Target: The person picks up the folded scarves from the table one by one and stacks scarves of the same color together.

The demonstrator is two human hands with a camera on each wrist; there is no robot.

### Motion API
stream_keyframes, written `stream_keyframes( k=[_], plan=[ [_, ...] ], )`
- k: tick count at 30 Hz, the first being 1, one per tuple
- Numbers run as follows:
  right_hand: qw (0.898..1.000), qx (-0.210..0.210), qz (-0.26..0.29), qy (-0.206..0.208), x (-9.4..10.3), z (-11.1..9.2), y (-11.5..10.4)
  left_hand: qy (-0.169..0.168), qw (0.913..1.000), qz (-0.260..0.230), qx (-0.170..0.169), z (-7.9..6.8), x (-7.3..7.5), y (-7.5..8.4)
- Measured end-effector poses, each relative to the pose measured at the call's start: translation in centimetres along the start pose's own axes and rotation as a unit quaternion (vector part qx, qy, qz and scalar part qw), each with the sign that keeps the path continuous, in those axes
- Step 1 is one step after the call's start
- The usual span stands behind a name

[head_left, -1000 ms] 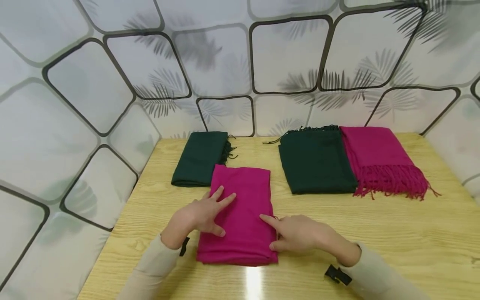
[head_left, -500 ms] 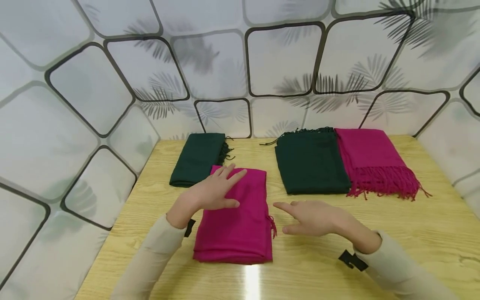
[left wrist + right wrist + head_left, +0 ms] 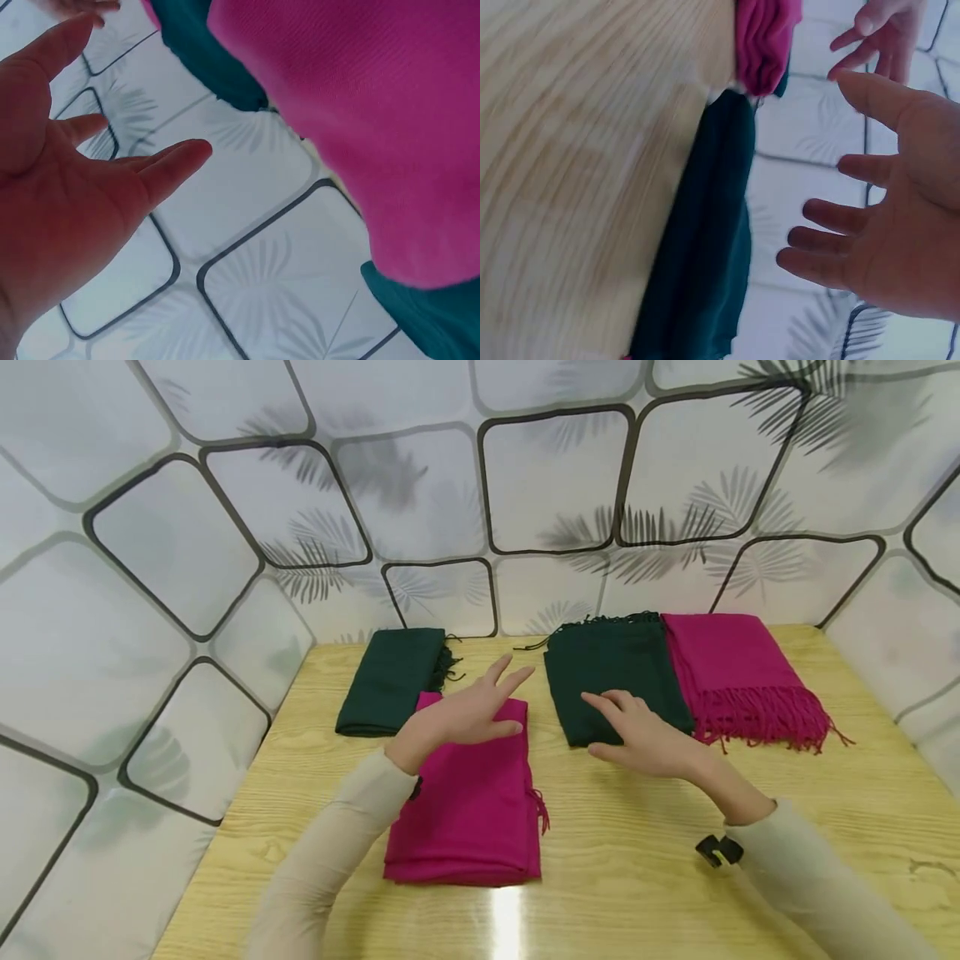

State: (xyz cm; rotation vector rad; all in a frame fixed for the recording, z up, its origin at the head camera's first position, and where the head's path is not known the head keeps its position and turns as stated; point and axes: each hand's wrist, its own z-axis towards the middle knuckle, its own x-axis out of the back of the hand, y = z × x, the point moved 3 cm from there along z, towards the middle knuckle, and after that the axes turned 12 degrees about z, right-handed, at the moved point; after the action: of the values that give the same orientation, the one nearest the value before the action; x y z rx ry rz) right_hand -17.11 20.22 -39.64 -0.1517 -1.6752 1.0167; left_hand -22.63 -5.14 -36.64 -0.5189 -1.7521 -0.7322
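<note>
A folded magenta scarf [image 3: 472,810] lies on the table in the middle, a small tuft of fringe showing at its right side. Above its far part my left hand [image 3: 468,706] hovers with fingers spread, holding nothing. My right hand [image 3: 645,735] is raised near the front of a folded dark green scarf [image 3: 607,668], its fingers extended and free of any cloth. In the right wrist view, a gap separates the right hand [image 3: 885,217] from the green scarf [image 3: 705,225]. The left wrist view has the left hand [image 3: 82,157] apart from the magenta scarf [image 3: 375,112].
Another folded dark green scarf [image 3: 393,681] lies at the back left, its fringe facing right. A second magenta scarf [image 3: 735,660] with fringe toward the front lies against the right green one. A patterned wall covering [image 3: 420,485] borders the wooden table [image 3: 637,877].
Both hands have come off the middle magenta scarf and risen, moving forward and to the right. The scarves themselves stay in place while the head view shifts slightly.
</note>
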Motion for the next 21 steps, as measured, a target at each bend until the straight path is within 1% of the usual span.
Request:
stream_keyframes(
  k=[4,8,13,17,21],
  plan=[
    [0.999,-0.021,0.013,0.039,1.2,0.6,2.2,-0.007,0.9998,-0.014,-0.011,2.2,-0.5,0.5],
    [0.996,-0.045,0.029,0.066,2.2,1.3,4.3,-0.030,0.9991,-0.029,-0.011,4.4,-1.5,0.9],
    [0.992,-0.080,0.045,0.087,3.2,2.1,6.3,-0.061,0.9970,-0.047,0.000,7.1,-2.6,1.5],
    [0.989,-0.101,0.048,0.099,3.7,2.6,7.5,-0.074,0.9956,-0.057,0.006,8.9,-3.5,1.9],
    [0.986,-0.115,0.055,0.103,3.9,2.9,8.5,-0.076,0.9950,-0.061,0.017,10.5,-4.2,1.9]
  ],
)
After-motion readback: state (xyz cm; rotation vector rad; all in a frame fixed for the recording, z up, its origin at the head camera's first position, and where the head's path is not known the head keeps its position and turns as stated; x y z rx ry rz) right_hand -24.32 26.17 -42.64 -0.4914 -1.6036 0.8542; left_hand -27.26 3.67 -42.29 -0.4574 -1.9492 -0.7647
